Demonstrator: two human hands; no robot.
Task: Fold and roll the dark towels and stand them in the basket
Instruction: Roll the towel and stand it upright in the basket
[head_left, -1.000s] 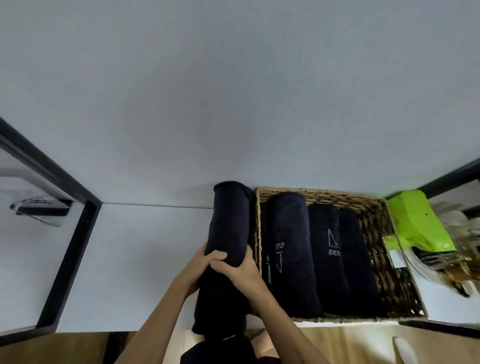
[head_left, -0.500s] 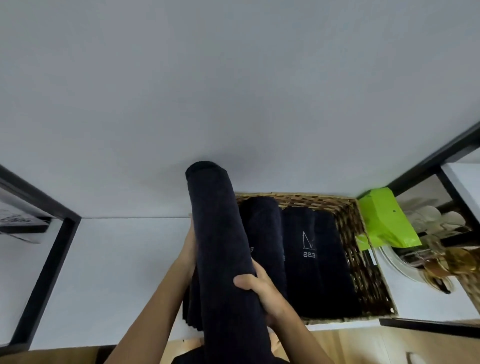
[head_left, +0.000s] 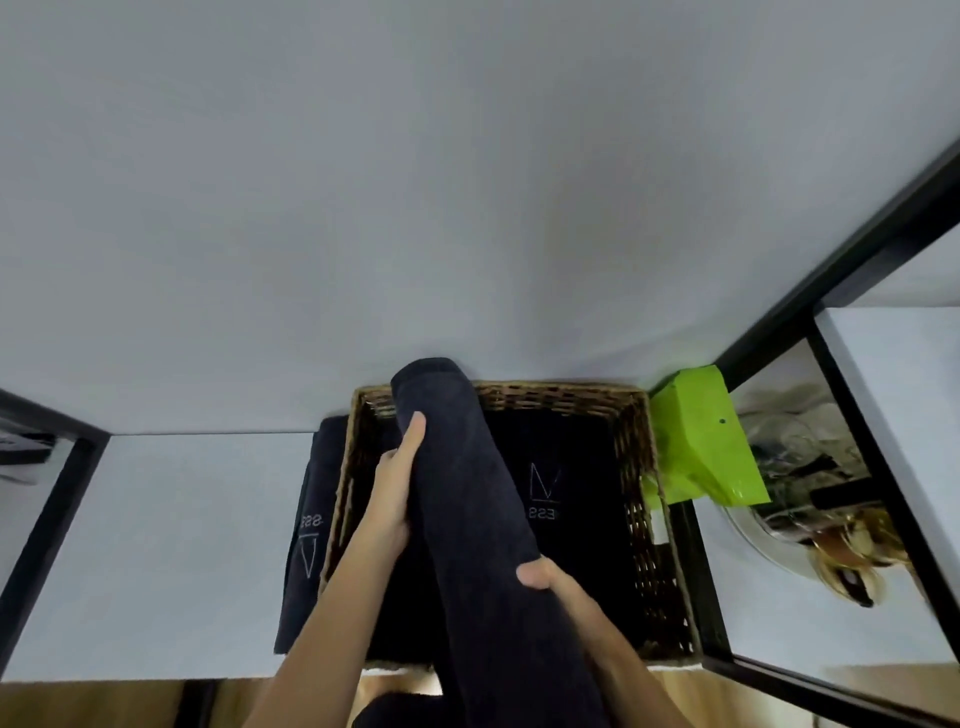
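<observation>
A long rolled dark towel (head_left: 467, 499) is held tilted over the wicker basket (head_left: 636, 519), its far end above the basket's back rim. My left hand (head_left: 395, 488) lies along the roll's left side with the fingers stretched up it. My right hand (head_left: 545, 577) grips the roll lower down from the right. Dark rolled towels (head_left: 561, 467) with a pale logo fill the basket's right part. Another dark towel (head_left: 306, 540) with the same logo lies on the white shelf just left of the basket.
A bright green bag (head_left: 696, 441) leans against the basket's right side. Behind a black frame post (head_left: 691, 561), a shelf at right holds glassware and a plate (head_left: 810, 519). A white wall rises behind. Another black frame (head_left: 47, 525) bounds the shelf at left.
The roll has been lifted off the shelf and carried right, over the basket. My left hand slid up along its side. The view has shifted right.
</observation>
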